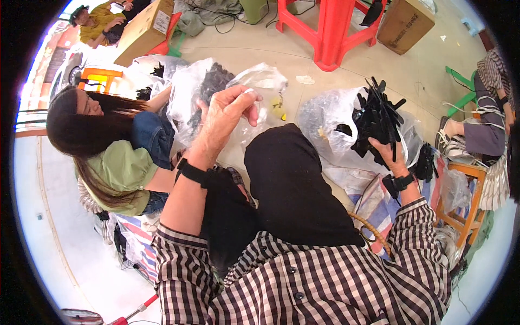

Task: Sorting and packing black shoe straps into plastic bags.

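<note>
My left hand (230, 108) is raised in front of a clear plastic bag (265, 78). Its thumb and forefinger are pinched together, and what lies between them, if anything, is too small to make out. On the right, my right hand (391, 154) grips the lower side of a bunch of long black strips (377, 116). The strips stick up out of the mouth of a white plastic bag (327, 119); some of that hand's fingers are hidden by them. Each wrist wears a black band.
A co-worker in a green top (116, 170) sits close on my left beside a bag of dark pieces (214, 81). Ahead stand a red plastic stool (327, 40) and a cardboard box (406, 24). A wooden stool (466, 170) and another person's leg (479, 130) are at right.
</note>
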The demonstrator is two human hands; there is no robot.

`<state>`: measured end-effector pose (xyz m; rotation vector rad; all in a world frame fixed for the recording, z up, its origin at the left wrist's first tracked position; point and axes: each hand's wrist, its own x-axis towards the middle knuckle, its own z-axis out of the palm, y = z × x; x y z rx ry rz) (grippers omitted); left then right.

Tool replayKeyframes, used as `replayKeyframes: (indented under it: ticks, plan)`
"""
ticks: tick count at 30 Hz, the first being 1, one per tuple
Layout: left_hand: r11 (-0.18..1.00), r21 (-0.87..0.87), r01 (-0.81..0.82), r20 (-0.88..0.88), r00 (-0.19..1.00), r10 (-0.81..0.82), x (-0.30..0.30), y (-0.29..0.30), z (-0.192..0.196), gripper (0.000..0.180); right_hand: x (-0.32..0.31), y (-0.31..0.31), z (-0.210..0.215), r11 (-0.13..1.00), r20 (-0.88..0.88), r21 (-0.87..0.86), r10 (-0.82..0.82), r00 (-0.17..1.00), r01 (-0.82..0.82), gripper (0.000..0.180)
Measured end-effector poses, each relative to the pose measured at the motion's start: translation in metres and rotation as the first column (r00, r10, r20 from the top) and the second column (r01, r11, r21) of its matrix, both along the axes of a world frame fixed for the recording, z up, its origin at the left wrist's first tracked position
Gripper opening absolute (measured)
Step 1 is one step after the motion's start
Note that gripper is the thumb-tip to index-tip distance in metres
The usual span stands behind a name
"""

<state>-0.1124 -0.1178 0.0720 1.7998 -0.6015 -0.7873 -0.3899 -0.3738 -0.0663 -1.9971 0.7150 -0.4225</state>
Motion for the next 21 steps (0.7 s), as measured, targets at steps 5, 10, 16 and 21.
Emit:
replayKeyframes:
  ticks: [5, 10, 16, 21]
  plan:
    - [0.998, -0.041, 0.057, 0.026, 0.998, -0.056, 0.001, -0.007, 0.000, 0.020, 0.001, -0.003, 0.000, 0.958, 0.074, -0.277, 0.102, 0.992, -0.078, 0.038]
    - [0.964, 0.265, 0.017, 0.942, 0.210, -0.263, 0.005, 0.000, -0.001, 0.012, 0.005, 0.000, 0.015, 0.999, 0.034, -0.038, 0.041, 0.999, -0.040, 0.035]
    - [0.635, 0.676, -0.373, 0.736, 0.302, -0.606, 0.007, 0.014, 0.037, 0.011, 0.003, -0.001, 0.000, 0.997, 0.092, 0.065, 0.041, 0.995, -0.047, 0.035]
    - [0.941, 0.333, -0.060, 0.435, 0.895, -0.097, 0.022, 0.017, 0.013, 0.029, -0.002, -0.001, -0.004, 0.998, 0.001, 0.052, 0.020, 1.000, -0.020, 0.036]
